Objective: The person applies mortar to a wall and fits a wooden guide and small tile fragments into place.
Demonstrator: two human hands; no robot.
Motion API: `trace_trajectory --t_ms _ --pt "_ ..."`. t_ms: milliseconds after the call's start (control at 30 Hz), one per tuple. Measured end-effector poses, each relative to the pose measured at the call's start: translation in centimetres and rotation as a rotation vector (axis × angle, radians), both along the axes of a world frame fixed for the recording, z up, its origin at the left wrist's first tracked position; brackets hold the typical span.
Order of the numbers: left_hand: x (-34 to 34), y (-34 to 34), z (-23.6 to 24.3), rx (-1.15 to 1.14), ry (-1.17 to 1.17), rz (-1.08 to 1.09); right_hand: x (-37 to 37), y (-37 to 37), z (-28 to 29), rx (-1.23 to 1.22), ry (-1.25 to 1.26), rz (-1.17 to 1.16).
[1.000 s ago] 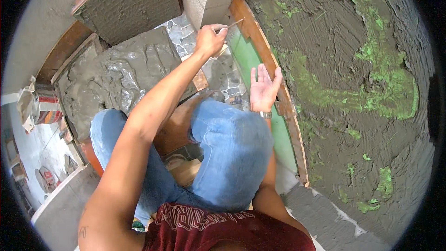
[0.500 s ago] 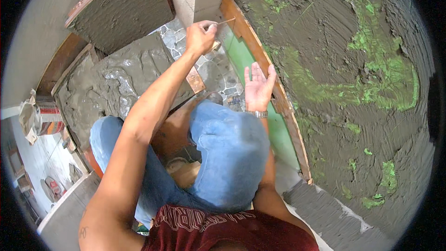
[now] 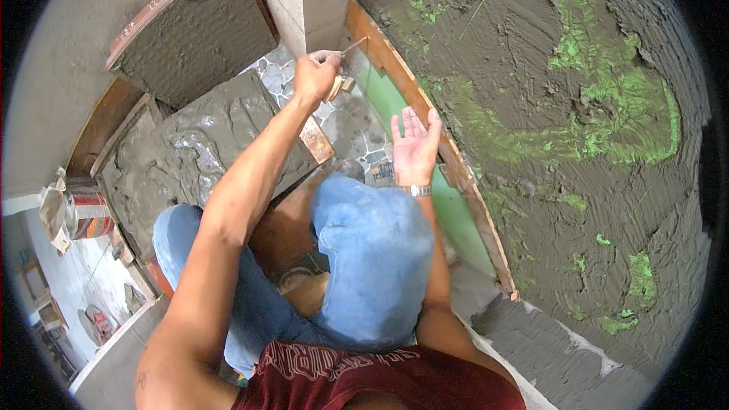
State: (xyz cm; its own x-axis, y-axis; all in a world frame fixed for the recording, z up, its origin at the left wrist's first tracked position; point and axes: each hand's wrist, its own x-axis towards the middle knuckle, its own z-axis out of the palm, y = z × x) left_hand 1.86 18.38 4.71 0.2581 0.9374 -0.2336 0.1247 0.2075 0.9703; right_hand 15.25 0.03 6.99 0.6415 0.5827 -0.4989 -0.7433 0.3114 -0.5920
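My left hand (image 3: 317, 76) is closed around a thin, light brown rod-like piece (image 3: 355, 46), whose far end meets the upper part of a wooden board (image 3: 395, 67). I cannot make out exactly what kind of thing it is. A pale, wood-coloured block (image 3: 342, 88) shows just below the hand; whether the hand touches it is unclear. My right hand (image 3: 414, 148) is open with the palm up and fingers spread, close beside the board's edge. It holds nothing, and a metal-band watch (image 3: 414, 190) sits on that wrist. Green sheeting (image 3: 387, 91) shows along the board's near face.
Right of the board spreads dark wet mortar (image 3: 524, 91) with green patches. A trough of grey mortar (image 3: 205, 125) stands to the left, below a mortar-coated panel (image 3: 197, 34). A pillar (image 3: 326, 0) rises ahead. A bucket (image 3: 85, 212) is at far left; stone-patterned floor (image 3: 345, 125) lies between.
The whole view has shifted slightly, bringing a blue thing into sight at the top left. Both hands keep nearly the same pose beside the board.
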Motion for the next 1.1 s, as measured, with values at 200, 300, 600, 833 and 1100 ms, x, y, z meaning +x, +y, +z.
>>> trace_trajectory --t_ms 200,300,600,833,1100 --pt "0.4 0.1 0.5 -0.049 -0.042 -0.057 -0.2 0.1 0.7 0.001 -0.055 0.011" --pt "0.2 1.0 0.2 -0.153 -0.14 -0.067 -0.7 0.4 1.1 -0.016 -0.07 0.011" --pt "0.7 1.0 0.9 -0.293 -0.265 -0.023 -0.7 0.2 1.2 -0.019 -0.079 -0.013" --pt "0.4 0.9 -0.2 0.181 -0.047 0.01 -1.7 0.3 1.2 0.015 -0.081 -0.034" --pt "0.4 3.1 -3.6 -0.349 -0.392 -0.126 0.1 -10.4 0.6 -0.536 -0.557 0.43"
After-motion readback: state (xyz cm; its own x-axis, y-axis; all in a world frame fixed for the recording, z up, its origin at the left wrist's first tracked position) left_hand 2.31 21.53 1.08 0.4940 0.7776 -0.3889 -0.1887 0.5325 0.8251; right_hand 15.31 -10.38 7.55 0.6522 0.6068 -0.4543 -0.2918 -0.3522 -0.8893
